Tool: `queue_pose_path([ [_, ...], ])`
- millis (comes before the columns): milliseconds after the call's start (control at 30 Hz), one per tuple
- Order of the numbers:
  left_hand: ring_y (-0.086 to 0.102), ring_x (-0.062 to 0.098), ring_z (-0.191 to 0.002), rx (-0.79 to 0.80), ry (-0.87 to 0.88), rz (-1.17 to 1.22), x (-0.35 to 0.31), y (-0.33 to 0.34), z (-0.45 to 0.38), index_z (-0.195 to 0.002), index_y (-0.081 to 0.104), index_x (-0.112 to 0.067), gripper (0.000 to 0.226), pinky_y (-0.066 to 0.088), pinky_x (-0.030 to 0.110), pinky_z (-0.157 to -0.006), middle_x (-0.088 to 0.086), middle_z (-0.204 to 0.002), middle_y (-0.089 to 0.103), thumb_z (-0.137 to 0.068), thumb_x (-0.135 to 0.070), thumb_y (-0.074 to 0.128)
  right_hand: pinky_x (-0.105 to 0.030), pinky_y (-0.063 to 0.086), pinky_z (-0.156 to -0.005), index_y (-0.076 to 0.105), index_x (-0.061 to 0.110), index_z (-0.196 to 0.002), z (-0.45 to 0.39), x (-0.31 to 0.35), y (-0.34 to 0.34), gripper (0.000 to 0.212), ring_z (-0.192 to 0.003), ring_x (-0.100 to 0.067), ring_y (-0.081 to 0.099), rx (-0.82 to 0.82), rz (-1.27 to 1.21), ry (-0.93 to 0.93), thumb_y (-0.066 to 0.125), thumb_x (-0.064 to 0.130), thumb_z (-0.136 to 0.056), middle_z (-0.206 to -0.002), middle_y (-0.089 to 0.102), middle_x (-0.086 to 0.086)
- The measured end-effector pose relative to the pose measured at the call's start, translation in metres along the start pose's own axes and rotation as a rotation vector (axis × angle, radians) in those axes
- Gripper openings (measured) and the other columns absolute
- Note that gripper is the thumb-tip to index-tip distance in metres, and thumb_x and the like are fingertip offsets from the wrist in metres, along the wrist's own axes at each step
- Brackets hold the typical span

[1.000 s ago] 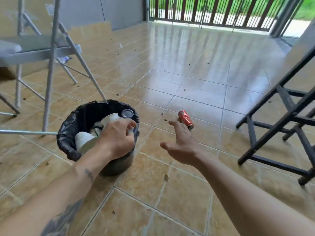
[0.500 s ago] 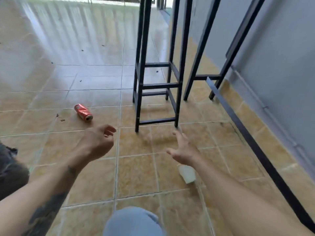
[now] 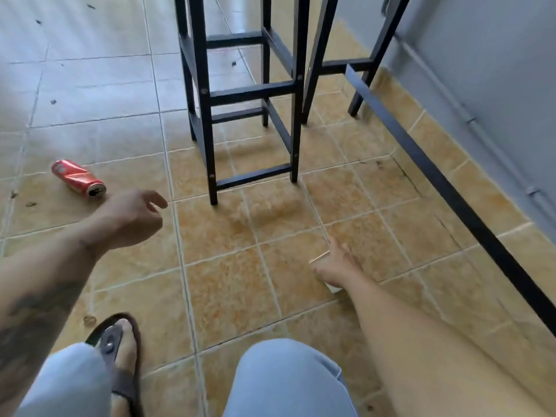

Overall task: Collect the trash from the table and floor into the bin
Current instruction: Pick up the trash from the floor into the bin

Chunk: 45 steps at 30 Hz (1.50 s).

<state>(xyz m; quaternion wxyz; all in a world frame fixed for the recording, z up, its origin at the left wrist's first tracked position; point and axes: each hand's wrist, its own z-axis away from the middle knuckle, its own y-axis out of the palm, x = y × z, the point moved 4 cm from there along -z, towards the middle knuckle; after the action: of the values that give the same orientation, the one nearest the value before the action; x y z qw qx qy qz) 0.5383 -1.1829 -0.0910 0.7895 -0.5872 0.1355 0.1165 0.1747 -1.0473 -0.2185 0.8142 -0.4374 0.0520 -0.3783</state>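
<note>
1. Nearest the camera, 2 knees in pale blue trousers [image 3: 285, 377] and a sandalled foot [image 3: 123, 353] show the person crouched low over the tiled floor [image 3: 222, 293]. A small ring-shaped scrap [image 3: 89, 320] lies just beside the foot; I cannot tell what it is, but it looks like litter yet to be gathered.

2. The right hand [image 3: 337, 267] is down at the floor on a pale cup [image 3: 332, 288], which lies on its side and is mostly hidden under the hand. The fingers seem to be curling round it, though whether they grip it fully cannot be told. This is the piece being collected now.

3. The left hand [image 3: 129, 219] hangs in the air, holding nothing, its fingers loosely curled and slightly apart.

4. Just beyond the left hand, a crushed red can [image 3: 78, 177] lies on its side on the floor, untouched. I judge it the likely next pickup.

5. Further off, black stool frames [image 3: 207, 121] stand on the tiles near the grey wall [image 3: 496, 70], with a few dark specks of debris scattered across the far floor.

6. The bin and the table are out of view, so how much has been binned cannot be told; at least 2 items remain.
</note>
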Motion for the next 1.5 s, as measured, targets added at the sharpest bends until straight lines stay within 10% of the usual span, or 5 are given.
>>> queue_pose_path([
  [167,0.058,0.021,-0.065,0.103,0.033,-0.079,0.054,0.018,-0.057,-0.1,0.071,-0.024,0.03,0.044,0.029,-0.062,-0.001,-0.071,0.065,-0.082,-0.008,0.054,-0.046,0.039,-0.105,0.012,0.031,-0.154,-0.021,0.003,0.034,0.092,-0.131,-0.041,0.04,0.021,0.077,0.097,0.065,0.035,-0.079,-0.152,0.022,-0.013],
  [300,0.065,0.027,-0.094,0.187,0.104,-0.222,0.099,0.017,-0.082,-0.115,0.069,-0.027,0.041,0.053,0.033,-0.086,0.005,-0.103,0.072,-0.082,-0.015,0.048,-0.044,0.042,-0.101,0.025,0.026,-0.147,-0.033,0.018,0.048,0.069,-0.126,-0.04,0.045,-0.034,0.163,0.12,0.058,0.036,-0.087,-0.146,0.029,-0.013],
  [800,0.061,0.033,-0.109,0.033,-0.066,0.016,0.216,-0.008,-0.164,-0.116,0.065,-0.023,0.034,0.049,0.035,-0.092,0.008,-0.122,0.062,-0.084,-0.024,0.054,-0.04,0.048,-0.097,0.027,0.025,-0.145,-0.008,0.403,0.078,0.077,-0.117,-0.025,0.049,0.09,-0.027,-0.609,0.07,0.037,-0.082,-0.134,0.044,-0.002],
  [1200,0.0,0.027,-0.153,0.206,0.178,-0.642,0.287,0.02,-0.261,-0.157,0.004,-0.032,0.091,0.012,0.052,-0.12,0.005,-0.167,-0.002,-0.086,-0.016,0.059,-0.043,0.046,-0.1,0.022,0.027,-0.149,-0.04,0.471,0.09,0.08,-0.125,-0.024,0.046,0.161,0.05,-0.634,0.066,0.037,-0.082,-0.148,0.036,0.002],
  [1500,0.049,0.031,-0.12,0.124,0.086,-0.345,0.26,0.029,-0.231,-0.135,0.039,-0.027,0.061,0.024,0.057,-0.112,0.004,-0.126,0.047,-0.08,-0.047,0.058,-0.04,0.043,-0.103,0.017,0.027,-0.151,-0.027,0.456,0.082,0.083,-0.128,-0.024,0.043,0.171,0.106,-0.691,0.066,0.034,-0.085,-0.149,0.034,0.004],
])
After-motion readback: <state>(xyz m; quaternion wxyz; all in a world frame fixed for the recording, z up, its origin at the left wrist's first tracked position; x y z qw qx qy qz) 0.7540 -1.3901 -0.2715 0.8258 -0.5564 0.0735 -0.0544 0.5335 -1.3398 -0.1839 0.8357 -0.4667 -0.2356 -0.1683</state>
